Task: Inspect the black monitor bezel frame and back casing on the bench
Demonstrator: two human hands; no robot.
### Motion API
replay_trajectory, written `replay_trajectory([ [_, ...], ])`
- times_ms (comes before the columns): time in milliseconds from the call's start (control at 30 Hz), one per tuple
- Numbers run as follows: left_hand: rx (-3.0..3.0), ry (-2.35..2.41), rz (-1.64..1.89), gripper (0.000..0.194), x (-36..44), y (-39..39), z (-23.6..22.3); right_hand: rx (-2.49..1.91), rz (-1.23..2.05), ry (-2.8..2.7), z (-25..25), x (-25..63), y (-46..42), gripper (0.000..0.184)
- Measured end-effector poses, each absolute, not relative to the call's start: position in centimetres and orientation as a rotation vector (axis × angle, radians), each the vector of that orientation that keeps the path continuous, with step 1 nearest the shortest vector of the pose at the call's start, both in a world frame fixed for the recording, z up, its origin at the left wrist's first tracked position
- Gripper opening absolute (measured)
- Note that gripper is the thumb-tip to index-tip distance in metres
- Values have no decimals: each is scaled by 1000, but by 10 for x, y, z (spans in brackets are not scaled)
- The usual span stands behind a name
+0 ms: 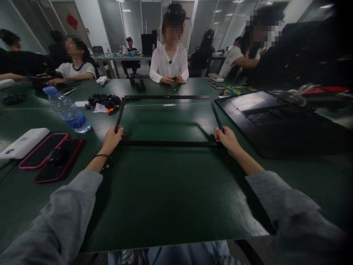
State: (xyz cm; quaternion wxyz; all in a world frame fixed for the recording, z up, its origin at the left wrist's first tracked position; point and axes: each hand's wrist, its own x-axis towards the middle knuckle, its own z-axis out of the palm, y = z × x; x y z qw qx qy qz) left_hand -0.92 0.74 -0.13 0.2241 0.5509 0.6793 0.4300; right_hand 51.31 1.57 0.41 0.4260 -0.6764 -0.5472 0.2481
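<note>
A thin black rectangular frame, like a monitor bezel [168, 144], is held between my two hands above the green table [176, 191]. My left hand [111, 139] is closed around its left side near the lower corner. On the opposite side, my right hand [227, 138] grips the matching spot with fingers wrapped round it. The bezel's middle is open, and the tabletop shows through it. Its far bar carries a small light marking. Whether its near edge touches the table I cannot tell.
Left of me are a water bottle [70, 112], two phones with pink-red edges [44, 150], a black mouse [57, 157] and a white device [26, 142]. A dark flat panel [264, 121] lies at right. Black cables [103, 100] lie beyond. A person in white [169, 64] sits opposite.
</note>
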Motion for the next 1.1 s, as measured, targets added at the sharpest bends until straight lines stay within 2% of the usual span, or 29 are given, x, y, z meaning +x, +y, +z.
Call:
replay_trajectory([
  [1100, 1520, 1947, 1142, 46, -7, 6, 2, -1693, 661, -1339, 13, 506, 10, 7],
])
